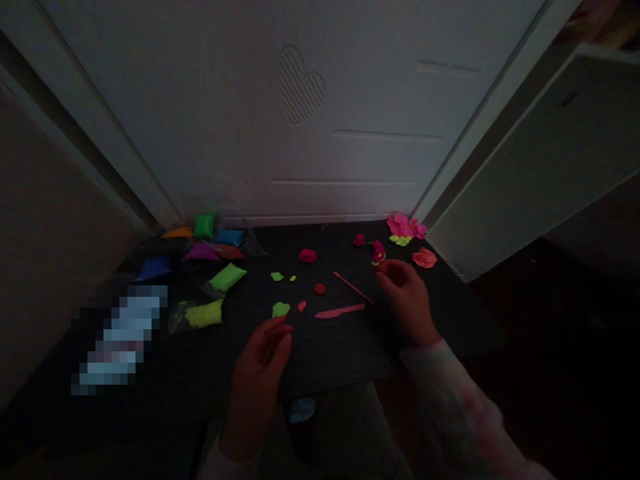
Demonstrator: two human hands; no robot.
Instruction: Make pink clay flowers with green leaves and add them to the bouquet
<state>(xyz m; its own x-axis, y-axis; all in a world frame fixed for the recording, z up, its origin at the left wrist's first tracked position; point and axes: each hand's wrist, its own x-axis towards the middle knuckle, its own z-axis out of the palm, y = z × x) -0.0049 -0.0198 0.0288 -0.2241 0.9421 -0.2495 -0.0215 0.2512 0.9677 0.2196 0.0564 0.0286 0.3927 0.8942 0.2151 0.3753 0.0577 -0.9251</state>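
My right hand [407, 300] is closed in a pinch at the right side of the dark table, its fingertips on a small magenta clay piece [379, 251] with yellow and pale bits. My left hand [263, 360] hovers over the near edge, fingers curved and thumb apart, with nothing visible in it. Just beyond its fingertips lies a light green clay lump [281, 309], beside a small coral lump [302, 306]. Between the hands lie a pink clay knife [340, 311], a thin pink modelling stick [353, 287] and a flat red disc [319, 289].
Bags of coloured clay, such as a green one [227, 279] and a yellow one [204, 314], lie at the left. Magenta lumps [307, 256] sit farther back. Pink clay flowers [400, 225] and a coral flower [425, 258] stand at the back right, by a white panel [240, 100].
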